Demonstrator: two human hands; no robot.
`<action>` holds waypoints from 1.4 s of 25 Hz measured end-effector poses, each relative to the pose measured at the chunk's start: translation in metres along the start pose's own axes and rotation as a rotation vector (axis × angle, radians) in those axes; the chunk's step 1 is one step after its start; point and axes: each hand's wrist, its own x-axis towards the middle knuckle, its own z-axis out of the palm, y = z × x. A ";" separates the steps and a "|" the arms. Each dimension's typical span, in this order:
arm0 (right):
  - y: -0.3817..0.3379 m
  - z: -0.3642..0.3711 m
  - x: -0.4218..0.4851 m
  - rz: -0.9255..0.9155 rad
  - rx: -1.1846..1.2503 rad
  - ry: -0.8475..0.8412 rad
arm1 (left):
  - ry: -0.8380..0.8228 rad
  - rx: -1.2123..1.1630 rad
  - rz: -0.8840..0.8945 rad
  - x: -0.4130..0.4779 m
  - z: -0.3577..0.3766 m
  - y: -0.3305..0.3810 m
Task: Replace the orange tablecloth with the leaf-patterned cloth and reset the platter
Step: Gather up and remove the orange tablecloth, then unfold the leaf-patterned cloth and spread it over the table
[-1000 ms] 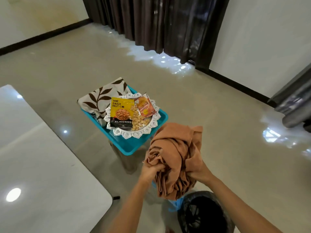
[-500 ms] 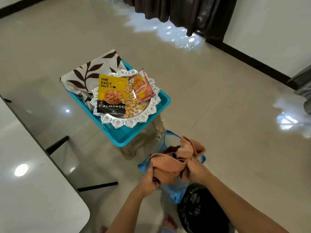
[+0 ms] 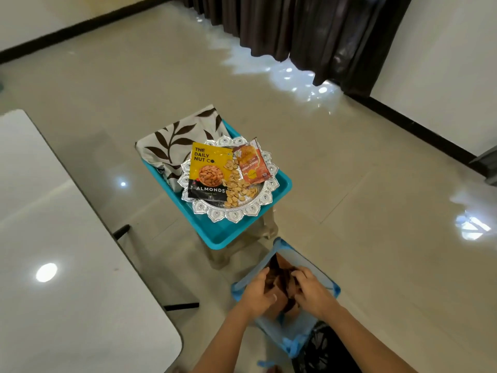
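Left hand and right hand, fingers curled, both grip the orange tablecloth. It now sits almost wholly inside the blue bag; 0.5 s ago it bulged above the rim. Cloth crumpled, shadowed brown. Leaf-patterned cloth lies folded, partly under the silver platter, on the teal tray.

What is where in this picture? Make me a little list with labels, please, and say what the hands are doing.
Hands: left hand and right hand both grip the orange cloth
Orange cloth: bunched inside the blue bag on the floor
New cloth: leaf-patterned cloth, folded on the turquoise tray, next to the platter
Platter: silver, on the tray, holding an almond packet, an orange packet and loose nuts
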 end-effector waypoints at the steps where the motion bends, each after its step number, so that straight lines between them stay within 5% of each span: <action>1: -0.013 -0.007 -0.003 -0.011 0.007 0.016 | 0.019 -0.036 0.017 -0.008 -0.010 0.006; 18: -0.289 -0.135 0.073 -0.259 0.097 0.300 | 0.270 -0.195 0.125 -0.055 -0.275 0.036; 27: -0.355 -0.167 0.237 -0.277 0.124 0.171 | 0.443 -0.248 -0.029 0.034 -0.378 0.042; 35: -0.416 -0.103 0.378 -0.072 0.152 -0.034 | 0.587 -0.490 -0.215 0.102 -0.428 -0.014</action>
